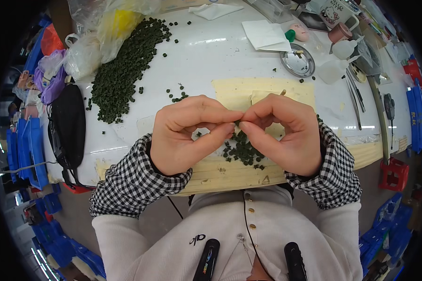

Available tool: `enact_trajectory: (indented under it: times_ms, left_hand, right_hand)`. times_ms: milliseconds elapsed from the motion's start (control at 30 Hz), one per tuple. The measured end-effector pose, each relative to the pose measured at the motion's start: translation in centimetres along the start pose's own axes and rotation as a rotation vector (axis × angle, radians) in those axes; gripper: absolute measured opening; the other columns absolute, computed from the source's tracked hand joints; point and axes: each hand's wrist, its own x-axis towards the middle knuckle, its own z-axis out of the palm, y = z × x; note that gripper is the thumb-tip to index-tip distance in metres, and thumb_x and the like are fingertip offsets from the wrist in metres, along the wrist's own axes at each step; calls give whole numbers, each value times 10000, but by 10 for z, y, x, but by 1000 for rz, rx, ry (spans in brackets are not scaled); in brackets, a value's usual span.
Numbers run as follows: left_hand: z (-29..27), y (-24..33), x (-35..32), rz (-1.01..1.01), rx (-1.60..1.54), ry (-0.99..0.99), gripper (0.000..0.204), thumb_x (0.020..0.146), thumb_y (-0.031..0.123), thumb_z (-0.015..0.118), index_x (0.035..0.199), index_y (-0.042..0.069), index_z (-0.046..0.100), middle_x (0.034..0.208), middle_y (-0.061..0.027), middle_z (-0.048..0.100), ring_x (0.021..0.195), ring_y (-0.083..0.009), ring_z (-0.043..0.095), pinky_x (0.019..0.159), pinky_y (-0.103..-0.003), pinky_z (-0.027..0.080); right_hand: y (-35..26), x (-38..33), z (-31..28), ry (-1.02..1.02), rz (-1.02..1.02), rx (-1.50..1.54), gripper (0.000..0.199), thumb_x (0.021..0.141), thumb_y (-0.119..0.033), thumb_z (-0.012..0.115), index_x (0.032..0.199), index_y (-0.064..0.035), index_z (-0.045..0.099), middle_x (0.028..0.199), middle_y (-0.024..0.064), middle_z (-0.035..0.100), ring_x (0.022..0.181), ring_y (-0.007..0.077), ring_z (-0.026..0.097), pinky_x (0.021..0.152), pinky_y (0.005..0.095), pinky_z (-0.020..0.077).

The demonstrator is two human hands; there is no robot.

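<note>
Left hand (185,133) and right hand (291,133), fingertips together, pinch a tiny dark-green piece (237,122) above the near loose dark-green pile (243,151)

The person wears a creamy white knit top (173,250) with long sleeves. Small round gold buttons (251,210) go down the front, and curvy black letters (197,239) sit on the left side. Puffy black-and-white checked cloth sleeve covers, one on the left (131,180) and one on the right (333,175), have tiny squares and bunch up at the wrists. A thin black cable (244,218) runs by the buttons, near a little shiny silver ring (240,236) with a thin chain. Two long black pieces (206,260) have round ends; the left one has small coloured marks.
</note>
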Motion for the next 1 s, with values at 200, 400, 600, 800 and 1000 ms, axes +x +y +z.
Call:
enact_trajectory:
  times_ms: [200, 400, 600, 800, 1000]
  left_hand:
    - [7, 3, 0, -123, -197, 112, 483, 854, -89, 593, 1313, -45, 449, 909, -94, 642, 809, -120, 640, 747, -232, 537]
    - [9, 1, -1, -113, -238, 130, 545, 862, -77, 593, 1356, -39, 368, 888, -92, 648, 807, -117, 642, 732, -229, 531]
    - [10, 3, 0, -121, -250, 174, 514, 863, -80, 603, 1330, -42, 394, 912, -110, 658, 813, -130, 646, 737, -237, 535]
    - [10, -3, -3, -2, -277, 176, 196, 823, -126, 641, 1007, -60, 646, 961, -139, 642, 837, -158, 650, 750, -263, 552]
    - [5, -7, -2, 106, -158, 112, 190, 824, -123, 640, 995, -43, 662, 949, -135, 636, 834, -167, 648, 743, -265, 548]
  right_hand:
    - [0, -2, 5, 19, 3, -22, 86, 811, -9, 679, 883, 25, 645, 772, 59, 649, 679, 106, 641, 616, 228, 524]
    - [-1, -2, 5, 12, -14, -58, 86, 811, -6, 678, 883, 23, 641, 768, 59, 641, 663, 110, 634, 605, 230, 522]
    - [-2, -1, 4, 49, -10, -35, 78, 825, -6, 676, 894, 26, 655, 801, 79, 658, 697, 126, 659, 628, 234, 535]
    - [-1, -1, 5, 56, -18, -6, 108, 837, 5, 671, 943, 26, 679, 840, 98, 675, 743, 147, 682, 664, 242, 549]
    - [-1, 0, 5, 43, 6, 20, 131, 840, 2, 677, 969, 21, 688, 853, 101, 680, 755, 142, 678, 678, 240, 547]
